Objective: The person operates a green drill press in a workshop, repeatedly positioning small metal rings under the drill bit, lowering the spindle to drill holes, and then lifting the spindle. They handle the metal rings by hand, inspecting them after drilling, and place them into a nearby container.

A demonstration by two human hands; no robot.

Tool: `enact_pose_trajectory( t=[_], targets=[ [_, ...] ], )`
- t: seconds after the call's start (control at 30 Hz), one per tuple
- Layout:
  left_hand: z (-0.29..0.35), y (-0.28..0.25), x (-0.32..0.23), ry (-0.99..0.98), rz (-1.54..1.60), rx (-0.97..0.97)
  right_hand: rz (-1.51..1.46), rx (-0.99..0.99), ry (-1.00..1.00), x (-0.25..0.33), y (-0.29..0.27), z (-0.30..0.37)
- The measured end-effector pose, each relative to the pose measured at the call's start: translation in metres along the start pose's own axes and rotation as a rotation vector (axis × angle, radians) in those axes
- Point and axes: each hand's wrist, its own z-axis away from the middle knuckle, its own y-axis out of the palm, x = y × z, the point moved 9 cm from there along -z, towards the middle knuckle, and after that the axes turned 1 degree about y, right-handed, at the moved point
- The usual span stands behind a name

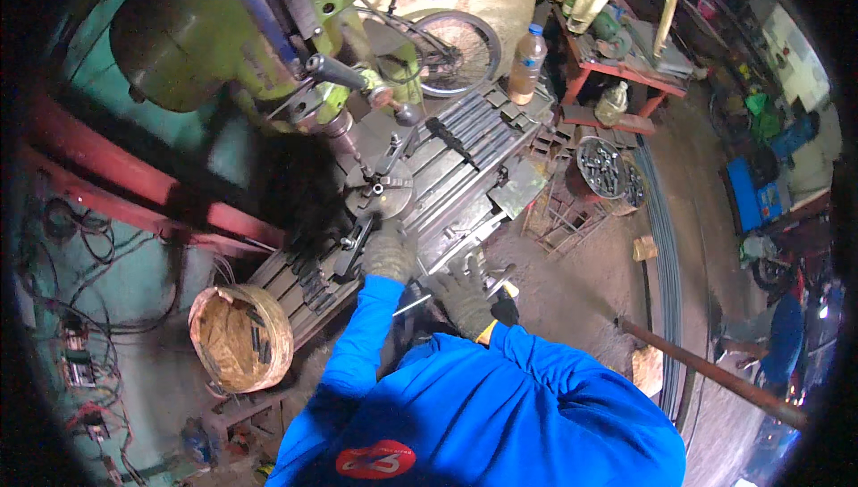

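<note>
My left hand [391,253], in a grey work glove, reaches onto the slotted metal table [295,295] of a green milling machine. It lies beside a dark clamp [355,246], just below a round metal fixture [393,194]; its fingertips are blurred. In the fixture stands a small hollow metal piece [378,188], close under the tool [362,165] in the machine's spindle [340,125]. My right hand [463,299], gloved too, is at the table's front edge on a handle with metal bars [413,306] sticking out on both sides. Its grip is partly hidden.
A round bin [241,340] stands at the table's left end, a plastic bottle [527,65] at its far right. A bucket of metal parts [601,168] is on the right, near long rods [660,246]. A rusty pipe [706,369] slants at the lower right. Machine levers [338,71] jut out above.
</note>
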Motion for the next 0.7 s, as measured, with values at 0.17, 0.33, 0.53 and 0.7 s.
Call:
enact_pose_trajectory(
  t=[0.17, 0.33, 0.53, 0.7],
  targets=[
    [-0.047, -0.014, 0.007, -0.017, -0.262, -0.060, -0.198, -0.119, 0.022, 0.006, 0.009, 0.006],
    [-0.050, -0.001, 0.011, 0.010, -0.281, -0.071, 0.058, -0.182, 0.083, 0.021, 0.009, 0.002],
    [-0.055, -0.001, 0.019, 0.001, -0.306, 0.006, -0.265, -0.060, 0.196, 0.022, 0.004, -0.007],
    [-0.039, -0.005, 0.019, -0.039, -0.251, 0.000, -0.705, -0.370, 0.281, 0.005, 0.023, 0.011]
  ],
)
